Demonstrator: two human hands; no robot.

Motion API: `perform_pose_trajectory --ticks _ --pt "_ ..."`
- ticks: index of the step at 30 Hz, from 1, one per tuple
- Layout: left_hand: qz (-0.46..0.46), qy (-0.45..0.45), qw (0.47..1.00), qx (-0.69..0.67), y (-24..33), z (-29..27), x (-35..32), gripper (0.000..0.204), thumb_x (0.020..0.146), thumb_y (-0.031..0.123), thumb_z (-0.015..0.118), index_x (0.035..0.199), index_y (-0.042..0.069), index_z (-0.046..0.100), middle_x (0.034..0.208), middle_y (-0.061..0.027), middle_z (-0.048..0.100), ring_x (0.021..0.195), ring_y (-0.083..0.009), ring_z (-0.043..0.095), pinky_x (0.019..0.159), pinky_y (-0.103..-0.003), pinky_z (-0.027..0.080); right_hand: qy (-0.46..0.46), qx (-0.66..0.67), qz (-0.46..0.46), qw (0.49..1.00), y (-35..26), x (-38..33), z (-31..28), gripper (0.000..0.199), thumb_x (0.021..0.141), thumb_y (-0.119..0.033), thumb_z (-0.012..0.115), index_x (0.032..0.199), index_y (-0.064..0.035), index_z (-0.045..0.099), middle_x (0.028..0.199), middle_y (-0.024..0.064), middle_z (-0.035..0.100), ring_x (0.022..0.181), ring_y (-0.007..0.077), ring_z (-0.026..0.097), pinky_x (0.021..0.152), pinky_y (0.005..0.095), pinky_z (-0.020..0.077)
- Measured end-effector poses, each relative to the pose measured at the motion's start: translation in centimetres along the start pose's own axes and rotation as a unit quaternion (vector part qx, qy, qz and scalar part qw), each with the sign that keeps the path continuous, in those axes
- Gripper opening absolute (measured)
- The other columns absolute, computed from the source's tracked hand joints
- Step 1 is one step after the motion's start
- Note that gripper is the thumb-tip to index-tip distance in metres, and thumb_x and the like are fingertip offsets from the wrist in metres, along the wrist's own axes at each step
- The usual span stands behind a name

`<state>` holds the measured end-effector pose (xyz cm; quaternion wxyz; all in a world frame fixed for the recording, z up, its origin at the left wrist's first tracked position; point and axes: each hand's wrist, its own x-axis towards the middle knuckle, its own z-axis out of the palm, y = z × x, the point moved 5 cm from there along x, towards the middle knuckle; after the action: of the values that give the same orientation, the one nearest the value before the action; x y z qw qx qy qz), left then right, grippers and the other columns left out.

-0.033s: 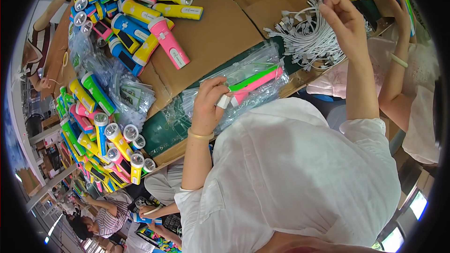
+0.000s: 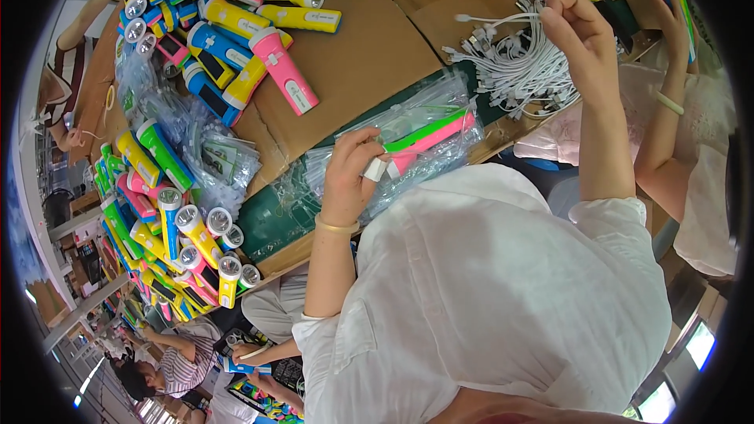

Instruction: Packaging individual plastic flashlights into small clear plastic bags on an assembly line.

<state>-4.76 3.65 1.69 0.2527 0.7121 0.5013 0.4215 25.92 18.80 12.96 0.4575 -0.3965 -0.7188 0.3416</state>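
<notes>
L hand (image 2: 351,169): curled shut on wht bit (image 2: 376,169), pink/grn torch (image 2: 430,142) lay just R of it, clear bags (image 2: 459,151) around | R hand (image 2: 583,39): tips pinched 1 wht cord (image 2: 496,19), cord pile (image 2: 518,67) beside

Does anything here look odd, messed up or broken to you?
Nothing looks clearly spilled or broken. The messiest spot is the heap of white cables beside the right hand: they lie jumbled, ends pointing different ways. The flashlights on the cardboard also lie at mixed angles, some overlapping.
</notes>
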Motion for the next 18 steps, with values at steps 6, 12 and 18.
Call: perform_pose_trajectory --ticks 6,12,18 --pt "-0.007 0.012 1.000 -0.011 0.2 0.1 -0.1 0.019 0.080 -0.001 0.075 0.096 0.002 0.066 0.116 -0.0139 0.066 0.097 -0.0320 0.063 0.084 -0.039 0.052 -0.101 0.351 0.184 0.913 1.4 -2.6 5.8 0.014 0.099 -0.015 0.065 0.091 -0.0079 0.056 0.069 -0.0051 0.048 0.058 0.0037 0.039 0.053 0.0226 0.0286" --pt "-0.013 0.017 1.000 -0.021 0.0 0.1 -0.4 0.016 0.083 0.003 0.075 0.096 0.003 0.066 0.117 -0.0144 0.068 0.098 -0.0306 0.065 0.085 -0.038 0.053 -0.186 0.177 0.285 0.923 6.2 -6.2 9.5 0.020 0.095 -0.016 0.070 0.087 -0.0083 0.053 0.069 -0.0060 0.046 0.061 0.0016 0.038 0.053 0.0215 0.0283" --pt "-0.025 0.033 0.999 -0.026 -0.1 0.2 -0.7 0.014 0.085 0.005 0.074 0.096 0.003 0.065 0.118 -0.0145 0.069 0.098 -0.0290 0.066 0.087 -0.037 0.053 -0.282 0.100 0.127 0.946 1.7 -5.5 9.7 0.023 0.087 -0.008 0.076 0.078 -0.0059 0.054 0.072 -0.0044 0.052 0.062 0.0031 0.044 0.053 0.0224 0.0334"
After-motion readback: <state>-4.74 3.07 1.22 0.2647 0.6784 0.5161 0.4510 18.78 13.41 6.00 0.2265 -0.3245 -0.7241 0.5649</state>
